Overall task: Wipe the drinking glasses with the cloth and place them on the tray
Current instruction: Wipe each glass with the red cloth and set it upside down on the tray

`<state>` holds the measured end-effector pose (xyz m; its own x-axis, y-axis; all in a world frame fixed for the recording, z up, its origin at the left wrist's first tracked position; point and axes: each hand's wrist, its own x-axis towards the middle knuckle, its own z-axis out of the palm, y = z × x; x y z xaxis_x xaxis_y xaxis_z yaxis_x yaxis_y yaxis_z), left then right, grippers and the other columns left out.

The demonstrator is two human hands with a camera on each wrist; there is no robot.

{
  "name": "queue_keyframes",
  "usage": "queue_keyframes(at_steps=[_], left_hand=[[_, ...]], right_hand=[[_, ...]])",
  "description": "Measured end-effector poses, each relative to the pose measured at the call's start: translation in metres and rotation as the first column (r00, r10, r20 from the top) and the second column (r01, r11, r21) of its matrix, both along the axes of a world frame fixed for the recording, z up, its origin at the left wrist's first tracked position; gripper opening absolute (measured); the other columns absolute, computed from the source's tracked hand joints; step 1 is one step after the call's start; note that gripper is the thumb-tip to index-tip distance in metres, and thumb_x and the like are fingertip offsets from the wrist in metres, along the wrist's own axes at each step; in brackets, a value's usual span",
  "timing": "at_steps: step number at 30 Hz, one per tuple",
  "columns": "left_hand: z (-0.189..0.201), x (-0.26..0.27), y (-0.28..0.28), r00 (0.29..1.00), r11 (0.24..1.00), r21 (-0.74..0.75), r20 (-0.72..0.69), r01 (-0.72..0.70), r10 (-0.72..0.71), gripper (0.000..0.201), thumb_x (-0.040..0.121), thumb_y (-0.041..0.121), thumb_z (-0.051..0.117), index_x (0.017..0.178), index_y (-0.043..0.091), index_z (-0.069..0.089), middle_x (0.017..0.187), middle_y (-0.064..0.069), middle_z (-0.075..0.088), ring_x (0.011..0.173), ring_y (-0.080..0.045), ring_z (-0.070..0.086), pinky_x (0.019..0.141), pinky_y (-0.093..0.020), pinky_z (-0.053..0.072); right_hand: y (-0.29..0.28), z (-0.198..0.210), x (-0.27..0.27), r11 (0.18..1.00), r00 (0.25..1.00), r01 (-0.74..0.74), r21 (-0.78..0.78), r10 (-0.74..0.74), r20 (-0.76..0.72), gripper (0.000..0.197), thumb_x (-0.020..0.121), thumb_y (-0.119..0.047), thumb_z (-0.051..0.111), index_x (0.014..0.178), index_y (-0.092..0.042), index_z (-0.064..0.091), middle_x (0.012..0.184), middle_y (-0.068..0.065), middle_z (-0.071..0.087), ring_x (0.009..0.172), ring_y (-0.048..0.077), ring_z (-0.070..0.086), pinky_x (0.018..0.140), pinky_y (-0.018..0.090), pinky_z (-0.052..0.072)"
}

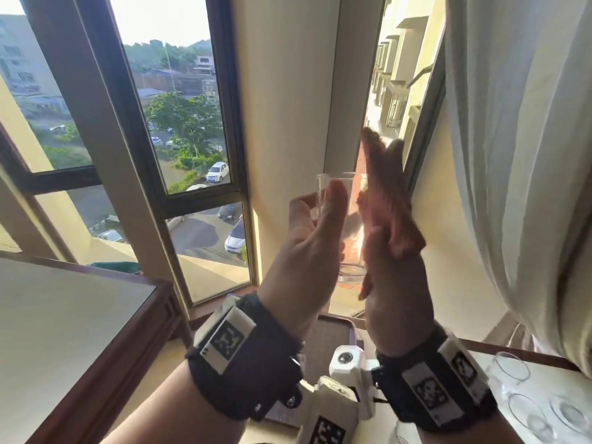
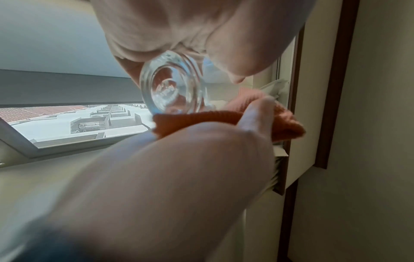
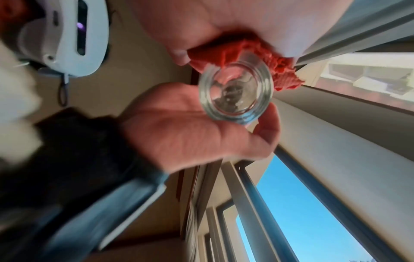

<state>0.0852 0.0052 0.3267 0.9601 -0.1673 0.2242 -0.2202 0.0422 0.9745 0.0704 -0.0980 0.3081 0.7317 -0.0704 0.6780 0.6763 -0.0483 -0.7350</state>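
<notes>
In the head view, the left hand [image 1: 307, 248] holds a clear round drinking glass [image 1: 344, 219] up in the air in front of the window [image 1: 179, 129]. Its grip is wrapped around the glass, with the thumb on the near side and the fingers behind. The right hand [image 1: 394, 277] presses an orange knitted cloth [image 1: 387, 193] flat against the right side of the glass, with its fingers straight under the cloth. Below the hands lies a flat grey tray [image 1: 333, 334] on the desk [image 1: 480, 350]. More clear glasses [image 1: 525, 408] stand on the desk at the right, beside the pale curtain [image 1: 519, 155]. In the left wrist view, the thick round bottom of the glass [image 2: 172, 86] points at the camera. The left hand [image 2: 179, 26] grips it from above, and the cloth [image 2: 224, 122] sits just under it with the right hand [image 2: 179, 168]. In the right wrist view, the glass [image 3: 236, 94] is between the two hands. The left hand [image 3: 201, 127] cups it from below, and the cloth [image 3: 257, 58] touches it from above, under the right hand [image 3: 246, 21].
</notes>
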Motion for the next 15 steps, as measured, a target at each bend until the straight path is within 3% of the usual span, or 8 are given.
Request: queue_keyframes(at_steps=[2, 4, 6, 7, 9, 11, 13, 15], left_hand=[[0.003, 0.007, 0.004, 0.999, 0.997, -0.063, -0.036, -0.035, 0.033, 0.079, 0.086, 0.087, 0.036, 0.138, 0.028, 0.046, 0.120, -0.005, 0.071, 0.101, -0.008, 0.074, 0.101, -0.045, 0.051], [0.008, 0.011, 0.009, 0.998, 0.993, -0.108, -0.044, -0.054, 0.050, 0.074, 0.086, 0.083, 0.036, 0.138, 0.031, 0.048, 0.126, -0.006, 0.069, 0.109, -0.017, 0.072, 0.104, -0.049, 0.052], [0.012, 0.008, 0.010, 0.997, 0.994, -0.090, -0.033, -0.069, 0.066, 0.075, 0.086, 0.081, 0.034, 0.140, 0.031, 0.046, 0.119, -0.003, 0.066, 0.102, -0.016, 0.070, 0.108, -0.052, 0.051], [0.011, 0.006, 0.009, 0.997, 0.994, -0.079, -0.026, -0.077, 0.076, 0.076, 0.085, 0.081, 0.034, 0.141, 0.030, 0.046, 0.110, 0.001, 0.068, 0.098, -0.013, 0.070, 0.109, -0.053, 0.050], [0.007, 0.002, 0.005, 0.998, 0.996, -0.070, -0.028, -0.064, 0.062, 0.074, 0.088, 0.083, 0.033, 0.137, 0.028, 0.046, 0.087, 0.009, 0.075, 0.087, -0.004, 0.073, 0.107, -0.053, 0.051], [0.001, -0.001, -0.001, 0.999, 0.998, -0.058, -0.038, -0.039, 0.037, 0.070, 0.088, 0.082, 0.033, 0.131, 0.029, 0.048, 0.083, 0.014, 0.075, 0.084, 0.000, 0.072, 0.100, -0.047, 0.052], [-0.003, -0.001, -0.006, 0.997, 0.998, -0.059, -0.079, -0.031, 0.027, 0.068, 0.086, 0.083, 0.034, 0.129, 0.033, 0.051, 0.106, 0.003, 0.076, 0.101, -0.013, 0.073, 0.099, -0.048, 0.055], [0.003, 0.000, -0.003, 0.990, 0.994, -0.094, -0.134, -0.057, 0.044, 0.074, 0.083, 0.090, 0.036, 0.130, 0.036, 0.053, 0.125, -0.010, 0.070, 0.116, -0.027, 0.070, 0.096, -0.053, 0.054]], right_hand=[[0.006, -0.016, -0.004, 0.996, 0.998, -0.028, -0.086, 0.032, 0.047, 0.060, 0.097, -0.060, 0.038, 0.127, -0.015, 0.063, 0.125, -0.025, 0.066, 0.123, -0.004, 0.057, 0.105, 0.029, 0.052], [0.007, -0.035, -0.004, 0.989, 0.996, -0.029, -0.142, 0.041, 0.084, 0.064, 0.104, -0.050, 0.031, 0.149, -0.006, 0.040, 0.161, -0.004, 0.034, 0.151, 0.011, 0.028, 0.123, 0.029, 0.027], [0.004, -0.040, -0.004, 0.995, 0.999, -0.029, -0.090, 0.026, -0.026, 0.067, 0.096, -0.069, 0.038, 0.139, -0.021, 0.056, 0.144, 0.018, 0.056, 0.133, 0.023, 0.055, 0.113, 0.039, 0.043], [0.001, -0.035, -0.003, 0.999, 0.990, -0.035, -0.014, 0.033, -0.140, 0.068, 0.082, -0.082, 0.047, 0.115, -0.027, 0.070, 0.110, 0.015, 0.073, 0.098, 0.017, 0.071, 0.093, 0.045, 0.056], [-0.005, -0.025, 0.000, 0.998, 0.980, -0.045, 0.034, 0.051, -0.193, 0.052, 0.079, -0.074, 0.056, 0.096, -0.026, 0.065, 0.082, 0.003, 0.071, 0.060, -0.005, 0.063, 0.060, 0.020, 0.056], [-0.009, -0.008, 0.002, 1.000, 0.997, 0.003, 0.007, -0.002, -0.075, 0.033, 0.092, -0.044, 0.045, 0.107, -0.018, 0.058, 0.082, -0.017, 0.071, 0.064, -0.010, 0.061, 0.055, 0.004, 0.045], [-0.006, 0.002, 0.003, 1.000, 1.000, 0.028, 0.000, -0.028, 0.001, 0.046, 0.094, -0.044, 0.040, 0.110, -0.006, 0.057, 0.072, -0.017, 0.065, 0.064, -0.010, 0.057, 0.058, 0.002, 0.042], [-0.003, -0.005, 0.000, 0.995, 0.993, -0.056, -0.079, 0.064, 0.095, 0.047, 0.101, -0.044, 0.036, 0.124, -0.011, 0.060, 0.095, -0.021, 0.072, 0.085, -0.012, 0.062, 0.072, 0.007, 0.048]])
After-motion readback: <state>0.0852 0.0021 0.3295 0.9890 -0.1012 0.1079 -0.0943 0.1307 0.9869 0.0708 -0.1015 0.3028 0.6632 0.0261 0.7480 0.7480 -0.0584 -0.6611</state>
